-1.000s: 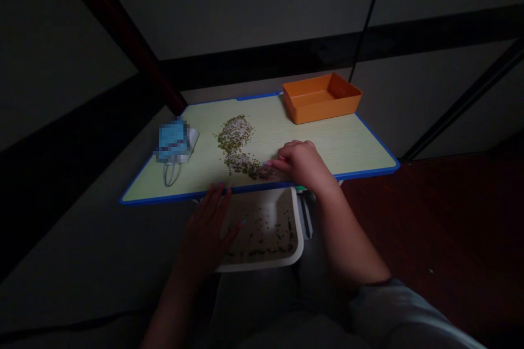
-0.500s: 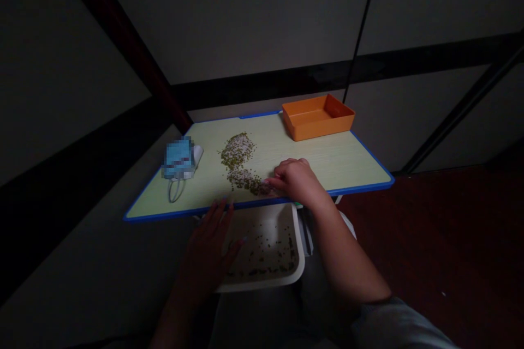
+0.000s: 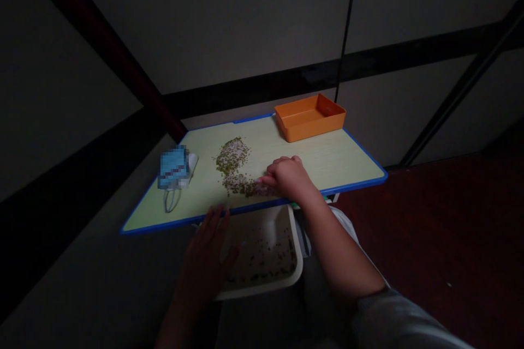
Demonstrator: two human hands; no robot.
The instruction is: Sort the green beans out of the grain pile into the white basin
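Observation:
A loose spread of small green and pale grains (image 3: 231, 157) lies on the pale, blue-edged table (image 3: 327, 161) and trails toward the near edge. My right hand (image 3: 287, 179) rests at that near end with its fingers curled in and the thumb against the grains. Whatever its fingers may hold is hidden. Under the table's front edge sits a white bin (image 3: 298, 262), with dark bits scattered over its bottom. Over the bin's left side, my left hand (image 3: 207, 253) has its fingers stretched out, their tips near the table edge, holding nothing.
An orange rectangular tray (image 3: 313, 130) stands at the table's back right. On the left side are a pixelated blue object (image 3: 174, 166), a white item (image 3: 192, 166) partly behind it and a thin looped cord (image 3: 172, 199). A wall (image 3: 254, 22) rises behind the table.
The whole view has shifted and tilted slightly. My right hand stays curled at the grains, and my left hand stays stretched out over the bin.

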